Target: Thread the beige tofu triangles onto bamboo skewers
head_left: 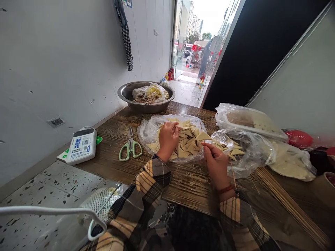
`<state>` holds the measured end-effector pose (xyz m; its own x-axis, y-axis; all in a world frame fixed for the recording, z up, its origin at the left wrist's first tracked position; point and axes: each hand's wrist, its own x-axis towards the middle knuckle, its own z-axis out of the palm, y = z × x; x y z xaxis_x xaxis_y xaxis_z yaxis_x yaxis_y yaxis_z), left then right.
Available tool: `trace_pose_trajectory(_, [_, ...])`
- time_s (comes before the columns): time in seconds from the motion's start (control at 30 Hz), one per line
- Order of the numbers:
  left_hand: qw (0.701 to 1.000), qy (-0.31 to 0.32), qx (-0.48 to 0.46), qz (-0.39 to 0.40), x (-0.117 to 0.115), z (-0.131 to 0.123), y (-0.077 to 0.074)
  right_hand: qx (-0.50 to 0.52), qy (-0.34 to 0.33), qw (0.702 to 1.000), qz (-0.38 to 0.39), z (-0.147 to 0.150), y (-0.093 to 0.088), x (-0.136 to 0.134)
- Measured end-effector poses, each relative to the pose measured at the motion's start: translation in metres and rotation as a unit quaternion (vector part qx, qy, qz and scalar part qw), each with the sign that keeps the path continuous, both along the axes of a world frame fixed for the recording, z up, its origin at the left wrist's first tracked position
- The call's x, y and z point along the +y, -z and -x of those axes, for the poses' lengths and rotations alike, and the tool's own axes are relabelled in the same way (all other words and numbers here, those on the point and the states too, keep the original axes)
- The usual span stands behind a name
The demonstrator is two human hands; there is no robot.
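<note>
A pile of pale, flat triangular tofu pieces (187, 139) lies on a clear plastic bag on the wooden table. My left hand (169, 137) is over the pile, its fingers curled and closed around the edge of one piece; the fingertips are partly hidden. To the right, my right hand (216, 160) pinches a thin wooden skewer, which carries a tofu triangle (203, 136) near its upper part. Beside that hand, several skewered triangles (237, 150) rest on clear plastic, their sticks pointing toward me.
Green-handled scissors (130, 146) lie left of the pile. A metal basin (123, 93) with bagged skewers stands at the back. Loose bamboo sticks (285, 198) and a plastic-wrapped tray (246, 118) occupy the right. A white box-like device (82, 146) sits at the left edge.
</note>
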<state>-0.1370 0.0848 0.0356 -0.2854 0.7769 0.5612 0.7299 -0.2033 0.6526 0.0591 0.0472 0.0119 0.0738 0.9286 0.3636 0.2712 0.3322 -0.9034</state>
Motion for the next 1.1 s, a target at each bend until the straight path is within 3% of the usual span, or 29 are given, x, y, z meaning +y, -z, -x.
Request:
trace_pose_trajectory(0.13, [0.995,-0.028,0.096,0.013,-0.003,-0.003,0.001,0.007,0.006,1.0,0.009,0.0,-0.001,-0.001])
trace_pose_trajectory(0.33, [0.984,-0.06,0.167,0.022,-0.008,-0.007,0.0,0.009,0.005,1.0,-0.003,0.001,-0.004,-0.002])
trace_pose_trajectory(0.57, [0.983,-0.054,0.176,0.024,-0.011,-0.009,-0.002,0.005,0.006,1.0,-0.016,0.001,-0.005,-0.002])
trace_pose_trajectory(0.7, [0.983,0.035,0.178,0.011,-0.015,-0.017,-0.004,0.01,0.024,1.0,-0.016,0.0,-0.005,0.0])
trace_pose_trajectory(0.83, [0.962,0.129,0.239,0.03,-0.017,-0.025,-0.002,0.009,0.036,0.999,-0.017,-0.001,-0.004,0.002])
trace_pose_trajectory(1.1, [0.919,0.151,0.353,0.088,-0.02,-0.031,0.001,0.003,0.03,0.999,-0.017,0.0,-0.005,0.002])
